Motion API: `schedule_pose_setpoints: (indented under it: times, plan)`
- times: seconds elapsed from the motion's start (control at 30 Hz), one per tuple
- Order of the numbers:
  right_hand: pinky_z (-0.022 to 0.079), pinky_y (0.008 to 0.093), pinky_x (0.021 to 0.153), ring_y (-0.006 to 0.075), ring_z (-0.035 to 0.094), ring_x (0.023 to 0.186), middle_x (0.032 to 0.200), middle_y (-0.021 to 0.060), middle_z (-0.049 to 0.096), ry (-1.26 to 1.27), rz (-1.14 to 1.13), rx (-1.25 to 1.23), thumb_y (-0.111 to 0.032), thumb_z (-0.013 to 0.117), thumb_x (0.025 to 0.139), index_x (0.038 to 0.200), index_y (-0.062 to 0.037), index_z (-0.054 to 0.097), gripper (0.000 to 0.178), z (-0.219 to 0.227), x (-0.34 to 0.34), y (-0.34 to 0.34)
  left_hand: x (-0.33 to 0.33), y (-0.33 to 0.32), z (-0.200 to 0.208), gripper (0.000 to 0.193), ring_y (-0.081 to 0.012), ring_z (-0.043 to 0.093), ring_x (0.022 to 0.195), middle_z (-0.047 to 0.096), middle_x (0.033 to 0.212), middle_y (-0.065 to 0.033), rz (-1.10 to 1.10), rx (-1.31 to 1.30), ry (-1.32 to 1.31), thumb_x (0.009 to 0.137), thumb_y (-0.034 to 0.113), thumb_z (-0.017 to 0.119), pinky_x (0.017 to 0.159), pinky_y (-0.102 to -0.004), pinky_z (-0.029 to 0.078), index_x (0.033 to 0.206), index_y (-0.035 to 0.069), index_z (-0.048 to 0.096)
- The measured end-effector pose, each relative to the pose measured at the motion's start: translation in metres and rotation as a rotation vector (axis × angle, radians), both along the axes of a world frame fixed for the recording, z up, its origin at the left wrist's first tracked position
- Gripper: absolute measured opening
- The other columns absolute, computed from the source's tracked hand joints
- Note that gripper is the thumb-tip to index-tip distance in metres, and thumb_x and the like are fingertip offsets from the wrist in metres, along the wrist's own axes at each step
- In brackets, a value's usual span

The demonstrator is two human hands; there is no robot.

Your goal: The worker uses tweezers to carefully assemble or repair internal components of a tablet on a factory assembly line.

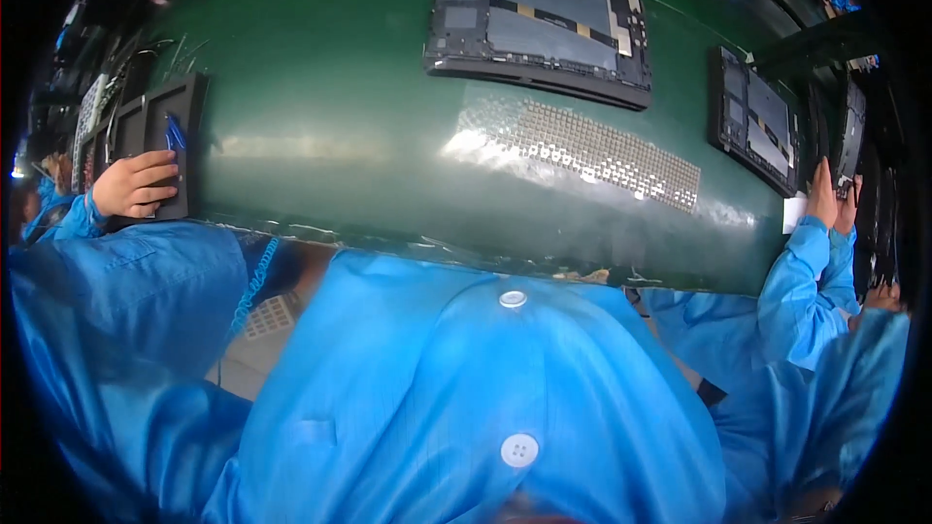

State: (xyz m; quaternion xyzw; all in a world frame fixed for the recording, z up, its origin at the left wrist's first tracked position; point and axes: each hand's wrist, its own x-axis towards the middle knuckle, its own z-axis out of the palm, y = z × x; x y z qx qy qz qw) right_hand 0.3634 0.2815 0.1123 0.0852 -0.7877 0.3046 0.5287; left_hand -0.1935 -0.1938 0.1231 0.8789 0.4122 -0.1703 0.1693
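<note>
Neither my left hand nor my right hand can be made out; my blue sleeves run outward to the dark rim on both sides. In front of me on the green bench lies an opened flat electronic device (pixel 553 15), its grey inner plate crossed by a dark ribbon strip. Nearer to me is a clear sheet (pixel 607 155) with rows of small metallic pieces. At the left, a co-worker's hand (pixel 138 184) rests on the edge of a black tray (pixel 191 136). On the right, another person's two hands (pixel 823 196) grip a slim dark device (pixel 853 126).
A second opened device (pixel 752 121) lies at the right of the green bench (pixel 320 68). A blue object (pixel 175 131) stands in the black tray. Below the bench's front edge hangs a coiled blue cord (pixel 254 286). Co-workers' blue coats flank me closely.
</note>
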Motion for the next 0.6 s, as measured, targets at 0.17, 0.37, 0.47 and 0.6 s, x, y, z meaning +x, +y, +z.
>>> schedule_pose_setpoints:
  times: [0.17,0.37,0.47,0.6]
  plan:
    - [0.043,0.0357,0.092,0.0281,0.057,0.101,0.118,0.0205,0.053,-0.006,-0.088,-0.084,-0.031,0.045,0.095,0.121,0.0034,0.051,0.043,-0.002,0.049,0.027,-0.004,0.017,-0.008,0.030,-0.0085,0.050,0.083,0.053,0.106,0.0031,1.376,-0.934,-0.934,0.094,0.014,0.033,0.065,-0.0261,0.038,0.120,0.013,0.048]
    - [0.045,0.0351,0.086,0.0265,0.056,0.098,0.117,0.0187,0.053,0.040,-0.110,-0.166,-0.033,0.046,0.095,0.121,0.0017,0.051,0.044,-0.022,0.032,0.029,-0.017,-0.012,-0.010,0.020,-0.0063,0.048,0.070,0.053,0.093,0.0050,1.769,-0.803,-1.161,0.094,0.015,0.034,0.052,-0.0239,0.035,0.107,0.012,0.049]
    - [0.046,0.0348,0.084,0.0258,0.056,0.096,0.116,0.0178,0.052,0.083,-0.091,-0.192,-0.034,0.046,0.095,0.121,0.0008,0.051,0.044,-0.025,0.020,0.021,-0.076,-0.059,-0.016,0.019,-0.0109,0.055,0.070,0.058,0.089,0.0031,1.705,-0.862,-1.608,0.093,0.027,0.042,0.052,-0.0243,0.038,0.094,0.014,0.056]
    - [0.047,0.0344,0.080,0.0247,0.056,0.094,0.115,0.0166,0.052,0.127,-0.124,-0.214,-0.036,0.047,0.094,0.120,-0.0004,0.051,0.044,-0.025,0.073,0.046,-0.049,-0.034,0.007,0.018,-0.0120,0.057,0.071,0.060,0.087,0.0012,1.165,-0.653,-1.709,0.091,0.026,0.046,0.053,-0.0250,0.040,0.089,0.013,0.058]
